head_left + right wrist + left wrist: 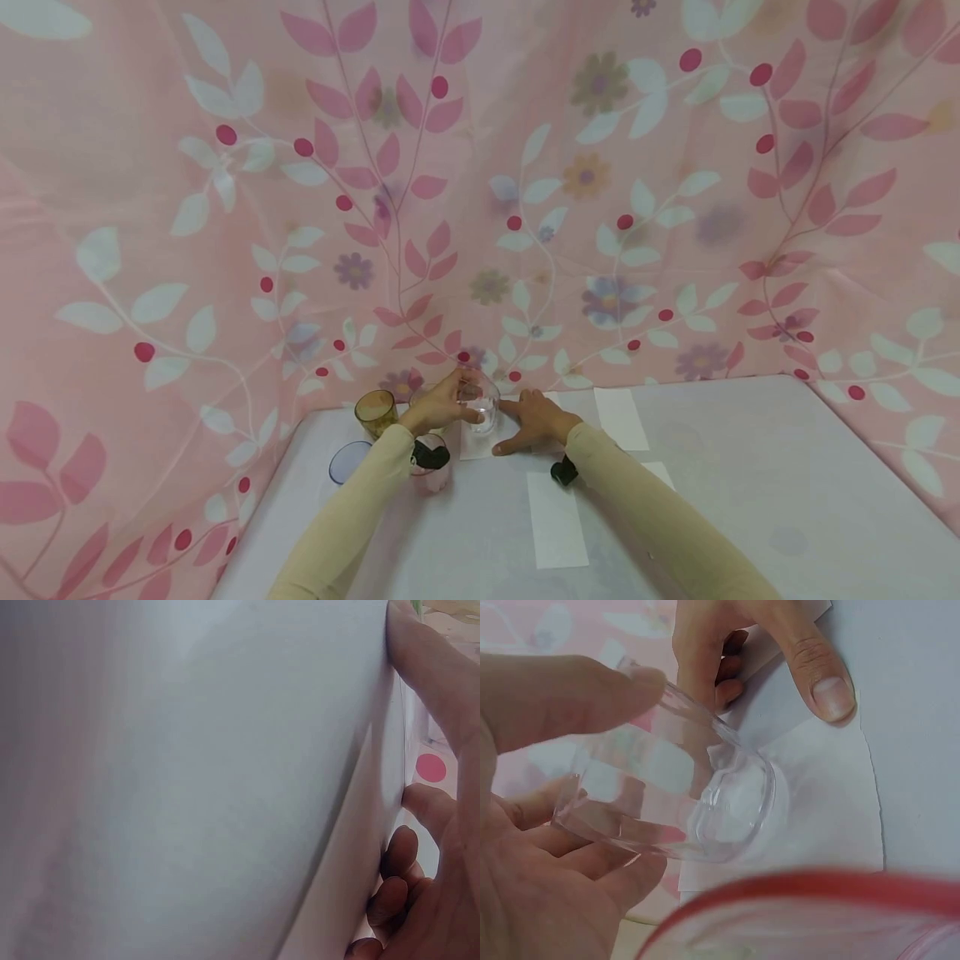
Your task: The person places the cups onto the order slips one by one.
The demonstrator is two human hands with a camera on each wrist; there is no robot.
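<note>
Two hands over a table [750,500], near to far: pink-rimmed cup [433,477] and blue cup [347,461] nearest, then right hand [536,421] resting flat on a paper sheet [480,443], left hand [438,404] gripping a tilted clear glass [482,402] above that sheet, amber cup [375,412] behind.
</note>
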